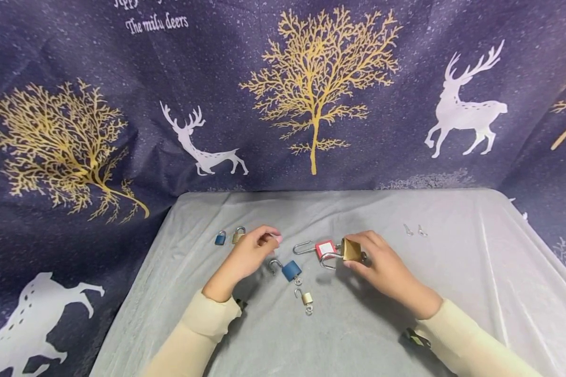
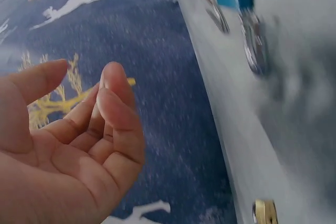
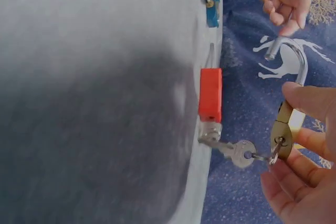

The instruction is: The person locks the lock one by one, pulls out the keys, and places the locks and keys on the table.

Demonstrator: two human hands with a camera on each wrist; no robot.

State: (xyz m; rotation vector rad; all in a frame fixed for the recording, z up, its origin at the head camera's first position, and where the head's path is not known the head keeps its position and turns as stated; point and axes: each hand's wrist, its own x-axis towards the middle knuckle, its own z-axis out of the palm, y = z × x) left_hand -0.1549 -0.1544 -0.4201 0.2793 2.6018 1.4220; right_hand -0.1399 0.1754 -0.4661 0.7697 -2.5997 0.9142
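Note:
My right hand (image 1: 379, 264) grips a brass padlock (image 1: 351, 250) by its body, held above the table with its shackle swung open to the left. In the right wrist view, a silver key (image 3: 242, 153) dangles on a ring from the underside of this padlock. My left hand (image 1: 250, 252) hovers with loosely curled fingers and nothing in them. Between the hands lie a red padlock (image 1: 326, 249) with a white label and a larger blue padlock (image 1: 291, 270), both with open shackles. Nearer me is a small brass padlock (image 1: 307, 298), also unlocked, with keys at its base.
Beyond my left hand, a small blue padlock (image 1: 220, 238) and a brass padlock (image 1: 238, 234), partly hidden by the hand, stand with closed shackles. Two small silver keys (image 1: 407, 230) lie at the back right. A dark printed curtain (image 1: 273, 152) hangs behind the grey-covered table (image 1: 457, 262).

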